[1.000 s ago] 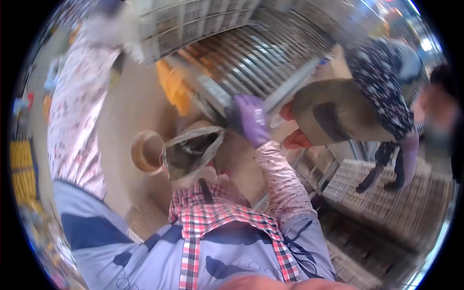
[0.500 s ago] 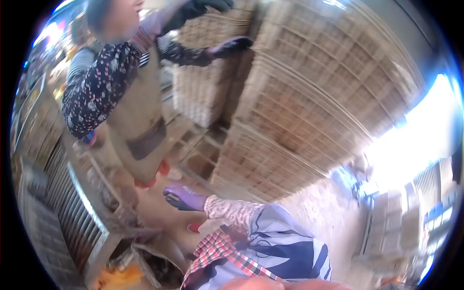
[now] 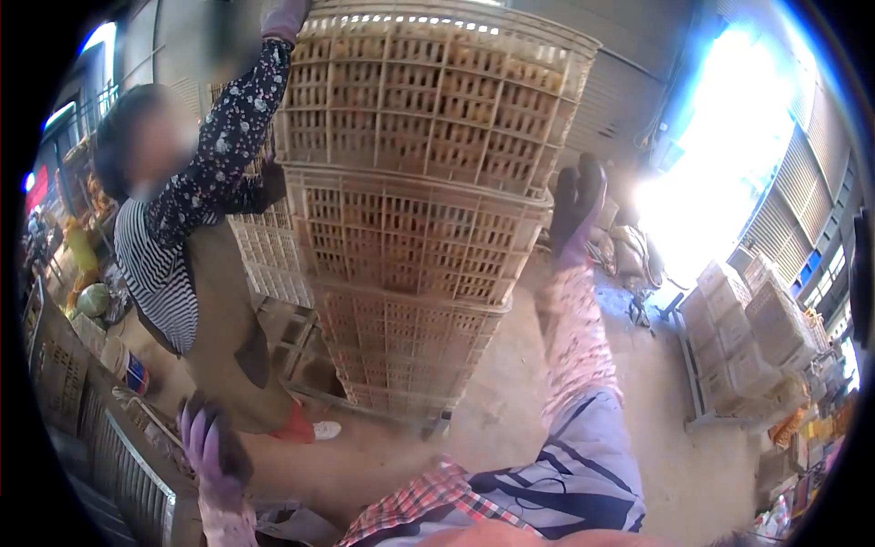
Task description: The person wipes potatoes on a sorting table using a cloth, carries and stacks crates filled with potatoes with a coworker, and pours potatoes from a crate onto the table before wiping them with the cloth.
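Crates [image 3: 415, 228] of lattice-sided plastic rise in a tall stack ahead of the wearer. The right hand [image 3: 580, 202], in a purple glove with a dark palm, is raised just beside the stack's right edge, fingers extended and unclenched; I cannot tell whether it touches the plastic. The left hand [image 3: 215, 445], gloved alike, is low and released, fingers apart, near a slatted metal table [image 3: 128, 456]. An aproned co-worker [image 3: 214, 310] reaches up at the stack's left side
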A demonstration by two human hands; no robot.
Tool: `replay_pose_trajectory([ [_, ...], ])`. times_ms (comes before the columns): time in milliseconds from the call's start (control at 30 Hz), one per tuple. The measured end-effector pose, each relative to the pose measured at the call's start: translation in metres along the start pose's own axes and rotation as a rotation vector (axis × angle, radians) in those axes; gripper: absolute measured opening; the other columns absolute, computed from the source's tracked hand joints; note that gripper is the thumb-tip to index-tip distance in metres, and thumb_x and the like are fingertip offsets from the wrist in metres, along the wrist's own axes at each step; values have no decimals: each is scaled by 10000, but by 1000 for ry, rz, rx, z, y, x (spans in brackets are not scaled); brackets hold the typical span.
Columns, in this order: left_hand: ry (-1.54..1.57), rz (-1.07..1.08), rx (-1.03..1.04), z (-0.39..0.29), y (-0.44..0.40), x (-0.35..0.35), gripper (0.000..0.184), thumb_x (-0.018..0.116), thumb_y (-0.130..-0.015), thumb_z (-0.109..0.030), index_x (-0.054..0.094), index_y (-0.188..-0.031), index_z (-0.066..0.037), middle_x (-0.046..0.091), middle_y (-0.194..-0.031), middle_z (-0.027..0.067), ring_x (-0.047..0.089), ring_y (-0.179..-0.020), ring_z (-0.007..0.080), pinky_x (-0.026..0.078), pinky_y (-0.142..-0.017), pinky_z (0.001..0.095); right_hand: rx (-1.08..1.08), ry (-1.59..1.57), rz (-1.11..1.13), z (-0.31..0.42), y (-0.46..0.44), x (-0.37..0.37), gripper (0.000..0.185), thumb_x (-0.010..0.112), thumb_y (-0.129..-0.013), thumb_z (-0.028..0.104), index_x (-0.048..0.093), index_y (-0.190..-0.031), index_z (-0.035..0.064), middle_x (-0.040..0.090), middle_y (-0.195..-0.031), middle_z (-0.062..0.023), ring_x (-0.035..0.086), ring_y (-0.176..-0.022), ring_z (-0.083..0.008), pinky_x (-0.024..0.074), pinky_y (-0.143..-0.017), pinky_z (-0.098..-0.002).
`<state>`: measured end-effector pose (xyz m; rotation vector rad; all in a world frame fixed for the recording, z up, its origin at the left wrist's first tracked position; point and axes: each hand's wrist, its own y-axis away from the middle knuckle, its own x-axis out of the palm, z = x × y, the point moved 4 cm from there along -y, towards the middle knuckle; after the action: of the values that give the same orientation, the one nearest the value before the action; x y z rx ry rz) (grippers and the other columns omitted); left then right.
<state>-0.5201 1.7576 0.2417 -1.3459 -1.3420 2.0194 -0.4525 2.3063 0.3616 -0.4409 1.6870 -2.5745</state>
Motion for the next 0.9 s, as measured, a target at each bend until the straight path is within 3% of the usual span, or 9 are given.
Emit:
replay_pose_trajectory([
  [167,157,-173,329,-64,-178,62,351,552,-718,34,562,-1068,21,562,-1108,210,536,-1090,450,418,-968,578,314,-276,191,-53,-95,7,447,504,-967,246,424,-1338,10,499,-1299,-147,439,-1256,-249,386,-1013,-369],
  [267,109,-358,443,-89,-296,102,340,623,-745,-28,574,-1080,3,586,-1076,198,559,-1058,417,446,-952,530,91,-408,224,-83,-165,27,473,471,-985,338,428,-1346,36,468,-1349,-146,406,-1294,-231,358,-1038,-375],
  [433,150,-509,383,-147,-420,161,471,665,-765,-38,499,-1201,31,584,-1138,224,539,-1099,440,419,-986,515,77,-586,452,-135,-268,61,572,401,-989,465,392,-1390,57,495,-1335,-118,418,-1282,-193,350,-1048,-347],
  [567,274,-562,313,-150,-397,187,492,665,-753,-20,491,-1209,36,581,-1132,235,547,-1083,435,424,-978,505,87,-787,347,-169,-279,123,515,436,-973,473,506,-1272,59,587,-1165,-75,549,-1097,-200,410,-1000,-350],
  [633,368,-556,276,-149,-347,191,354,658,-763,-122,577,-1076,21,600,-1029,208,568,-1018,357,467,-912,456,355,-1282,432,-118,-250,128,444,541,-926,479,601,-1070,63,607,-860,3,581,-776,-123,511,-702,-298],
  [667,324,-516,207,-147,-310,198,405,660,-753,-120,558,-1111,40,590,-1073,225,557,-1043,380,452,-932,471,521,-1384,754,-128,-261,138,363,563,-909,471,586,-832,116,599,-765,7,573,-685,-134,501,-629,-307],
  [733,267,-364,72,-131,-237,222,524,664,-741,-128,505,-1202,64,552,-1178,251,521,-1109,417,415,-981,481,528,-1174,415,-96,-252,125,325,541,-923,401,570,-738,135,588,-703,-4,573,-656,-140,504,-626,-309],
  [867,460,-140,-385,-105,-183,266,595,661,-739,-65,451,-1288,28,520,-1250,245,488,-1181,396,379,-1023,441,129,-1082,491,-48,-244,121,306,472,-959,322,620,-892,62,614,-775,-26,581,-684,-156,497,-651,-318],
  [900,518,-62,-488,-95,-178,288,523,565,-870,-145,401,-1339,17,456,-1347,212,439,-1243,363,378,-1041,402,-132,-839,423,-36,-247,116,307,466,-960,305,622,-927,43,612,-779,-28,579,-689,-156,494,-660,-318],
])
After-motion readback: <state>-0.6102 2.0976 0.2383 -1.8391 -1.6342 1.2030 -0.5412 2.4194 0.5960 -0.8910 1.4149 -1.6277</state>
